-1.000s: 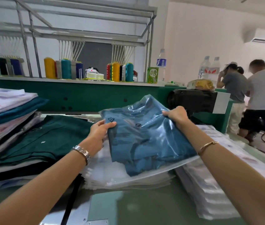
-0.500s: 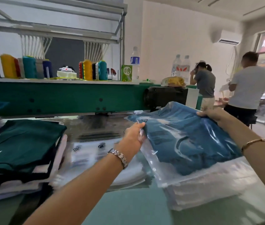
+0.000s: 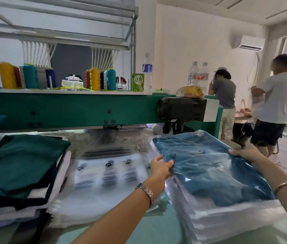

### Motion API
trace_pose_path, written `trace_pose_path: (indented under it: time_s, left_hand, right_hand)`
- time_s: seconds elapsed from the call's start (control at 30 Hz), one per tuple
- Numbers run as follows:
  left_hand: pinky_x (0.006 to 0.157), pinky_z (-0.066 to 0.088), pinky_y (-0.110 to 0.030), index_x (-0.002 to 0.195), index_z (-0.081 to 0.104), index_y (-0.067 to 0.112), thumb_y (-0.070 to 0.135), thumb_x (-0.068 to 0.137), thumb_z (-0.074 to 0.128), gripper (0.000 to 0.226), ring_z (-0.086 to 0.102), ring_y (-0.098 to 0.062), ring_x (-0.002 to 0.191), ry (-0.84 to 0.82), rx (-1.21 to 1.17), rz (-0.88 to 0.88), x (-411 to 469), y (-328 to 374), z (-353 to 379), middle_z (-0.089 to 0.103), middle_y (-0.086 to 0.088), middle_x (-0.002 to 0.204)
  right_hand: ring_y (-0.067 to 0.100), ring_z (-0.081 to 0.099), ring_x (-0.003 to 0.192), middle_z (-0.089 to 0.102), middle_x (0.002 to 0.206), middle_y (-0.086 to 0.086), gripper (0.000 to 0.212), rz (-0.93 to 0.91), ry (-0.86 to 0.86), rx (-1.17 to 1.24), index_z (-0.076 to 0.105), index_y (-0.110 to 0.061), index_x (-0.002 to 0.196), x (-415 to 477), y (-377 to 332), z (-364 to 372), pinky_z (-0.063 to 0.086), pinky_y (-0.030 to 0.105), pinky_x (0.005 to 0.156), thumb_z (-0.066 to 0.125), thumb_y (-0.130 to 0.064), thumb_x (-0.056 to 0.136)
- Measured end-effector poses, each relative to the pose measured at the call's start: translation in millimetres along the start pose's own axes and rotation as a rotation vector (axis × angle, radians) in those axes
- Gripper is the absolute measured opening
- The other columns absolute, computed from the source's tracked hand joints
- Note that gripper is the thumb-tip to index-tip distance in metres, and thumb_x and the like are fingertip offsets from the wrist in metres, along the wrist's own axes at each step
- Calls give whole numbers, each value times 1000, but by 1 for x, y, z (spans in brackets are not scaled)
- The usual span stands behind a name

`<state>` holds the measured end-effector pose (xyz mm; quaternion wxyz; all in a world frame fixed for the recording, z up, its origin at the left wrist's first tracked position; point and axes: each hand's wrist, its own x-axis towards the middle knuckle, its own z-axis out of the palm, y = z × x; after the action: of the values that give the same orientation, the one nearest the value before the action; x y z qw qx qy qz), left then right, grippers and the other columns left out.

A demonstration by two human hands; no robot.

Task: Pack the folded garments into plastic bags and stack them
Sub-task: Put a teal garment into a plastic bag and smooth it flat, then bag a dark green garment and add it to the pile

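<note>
our left hand [image 3: 160, 167] pinches the left edge of the bagged blue garment [image 3: 209, 166] and our right hand [image 3: 244, 153] grips its right edge; it lies atop the stack of packed bags [image 3: 227, 217], right of the empty bags [image 3: 104, 182].

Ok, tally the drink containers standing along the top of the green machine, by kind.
Clear plastic bottles: 3
Green carton: 1
Total: 4
</note>
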<state>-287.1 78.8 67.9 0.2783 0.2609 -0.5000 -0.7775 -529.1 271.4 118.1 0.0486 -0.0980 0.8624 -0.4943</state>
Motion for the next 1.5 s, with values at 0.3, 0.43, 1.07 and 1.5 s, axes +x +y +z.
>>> trace_pose_path:
  time_s: [0.3,0.43,1.07,1.5]
  left_hand:
    - [99,47,-28,130,54,15,36,87,72,51,54,-10,99,66,685,432,8,-16,-14,47,-3,126]
    - [101,46,-32,136,51,14,50,89,63,60,53,-12,112,-22,877,489,4,-14,-24,49,-3,128]
    - [74,43,-30,102,59,25,21,82,55,21,57,-13,89,309,1232,1174,-79,-17,-152,62,9,101]
    - [77,37,-35,105,68,19,18,92,49,24,56,-19,92,642,1615,1193,-97,15,-304,66,4,107]
  right_hand:
    - [26,61,74,72,85,16,34,-223,52,-402,76,-2,79,15,17,0,51,40,83,73,-35,83]
    - [32,57,101,65,108,14,29,-327,167,-795,65,-12,105,-9,-7,12,46,44,92,58,-37,92]
    - [32,59,105,66,110,10,31,-980,-236,-604,57,-11,119,-257,-124,191,49,40,84,46,-20,91]
    - [20,37,137,41,149,6,46,-1070,-604,-455,39,-13,145,-293,-58,333,27,31,111,41,-32,102]
